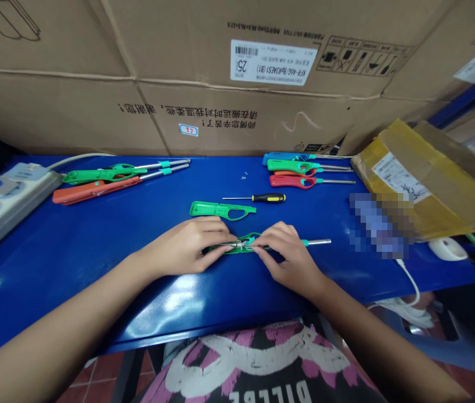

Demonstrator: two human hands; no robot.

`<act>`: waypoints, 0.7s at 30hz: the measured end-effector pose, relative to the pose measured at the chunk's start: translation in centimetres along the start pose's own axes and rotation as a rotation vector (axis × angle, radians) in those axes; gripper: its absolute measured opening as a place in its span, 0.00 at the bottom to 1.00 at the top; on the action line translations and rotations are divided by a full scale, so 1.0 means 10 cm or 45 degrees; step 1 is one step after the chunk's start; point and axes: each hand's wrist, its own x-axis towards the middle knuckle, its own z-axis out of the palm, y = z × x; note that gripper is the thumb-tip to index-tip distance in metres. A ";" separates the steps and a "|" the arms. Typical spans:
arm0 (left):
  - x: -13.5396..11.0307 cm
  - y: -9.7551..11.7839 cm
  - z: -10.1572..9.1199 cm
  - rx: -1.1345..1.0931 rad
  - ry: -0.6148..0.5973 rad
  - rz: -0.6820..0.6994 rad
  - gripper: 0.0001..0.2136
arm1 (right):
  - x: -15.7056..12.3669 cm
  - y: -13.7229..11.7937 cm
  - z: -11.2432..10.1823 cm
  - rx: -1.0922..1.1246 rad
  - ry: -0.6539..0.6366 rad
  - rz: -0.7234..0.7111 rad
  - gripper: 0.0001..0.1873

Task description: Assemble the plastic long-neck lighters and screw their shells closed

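Pinching silver metal part (229, 244) in left hand (190, 245), over opened green lighter shell (238, 252) lying on blue table (157, 211). Reaching thin pale wire (246, 246) with right hand (291, 256); cannot tell if gripped or just touched. Brace with left, move only right, avoid tugging wire. Guard against bumping loose green half (204, 209) and screwdriver (268, 197) lying just beyond hands.

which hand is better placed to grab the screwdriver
Probably the right hand: the screwdriver handle lies just beyond it, while the left hand is nearer the loose green cover. Both hands are busy at the open lighter.
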 end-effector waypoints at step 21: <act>0.00 -0.01 0.01 0.013 -0.031 0.004 0.13 | 0.00 -0.01 -0.01 -0.016 -0.025 0.026 0.05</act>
